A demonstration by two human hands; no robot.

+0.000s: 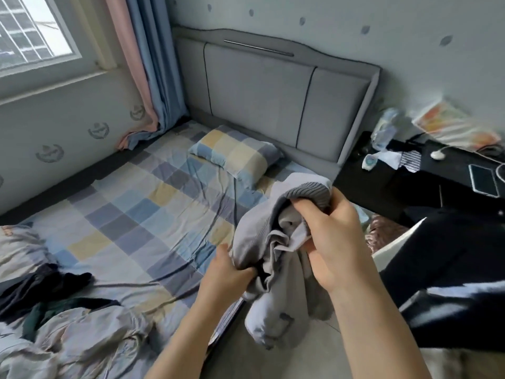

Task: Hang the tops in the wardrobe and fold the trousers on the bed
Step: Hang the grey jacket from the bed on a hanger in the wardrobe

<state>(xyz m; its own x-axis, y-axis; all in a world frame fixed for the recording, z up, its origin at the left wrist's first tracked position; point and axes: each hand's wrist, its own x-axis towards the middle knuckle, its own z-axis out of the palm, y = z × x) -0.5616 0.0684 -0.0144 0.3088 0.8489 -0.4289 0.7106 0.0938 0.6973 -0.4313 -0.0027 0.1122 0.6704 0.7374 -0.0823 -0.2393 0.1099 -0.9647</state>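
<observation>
I hold a bunched grey garment (pixel 276 318) with a ribbed hem over the bed's right edge. My right hand (pixel 332 242) grips it high up, fingers tucked under the ribbed band. My left hand (pixel 228 274) clutches the lower folds from the left. Whether it is a top or trousers I cannot tell. The bed (pixel 131 203) has a blue, yellow and grey checked sheet. A heap of dark and pale clothes (pixel 54 305) lies at its near left corner. No wardrobe is in view.
A checked pillow (pixel 235 157) lies by the grey padded headboard (pixel 259 94). A black bedside table (pixel 426 181) on the right carries a phone (pixel 483 180), bottles and cables. Dark clothing (pixel 451 291) hangs at the right edge. A window and curtains (pixel 144 72) are at the far left.
</observation>
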